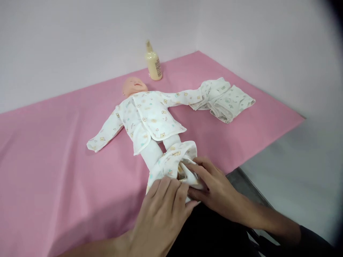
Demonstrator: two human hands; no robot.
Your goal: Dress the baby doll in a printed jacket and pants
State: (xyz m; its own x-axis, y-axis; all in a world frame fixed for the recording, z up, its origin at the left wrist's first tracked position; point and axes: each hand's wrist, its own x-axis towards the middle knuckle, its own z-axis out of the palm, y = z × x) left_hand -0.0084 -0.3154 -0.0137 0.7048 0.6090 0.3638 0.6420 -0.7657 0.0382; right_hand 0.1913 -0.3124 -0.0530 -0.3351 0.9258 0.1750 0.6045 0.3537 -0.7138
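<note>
A baby doll (135, 85) lies on its back, dressed in a white long-sleeved shirt (152, 110) printed with small bears. Patterned baby pants (171, 160) are bunched around its lower legs at the near edge of the table. Fingers curled over the cloth, my left hand (163, 210) grips the near side of the pants. On the right side, my right hand (214, 189) pinches the pants fabric between thumb and fingers. The doll's feet are hidden by the cloth and my hands.
A pump bottle (154, 66) of pale yellow liquid stands behind the doll's head. Folded printed cloths (230, 101) lie to the right, touching the doll's sleeve end. A pink sheet (66, 150) covers the table, with white walls behind and at right.
</note>
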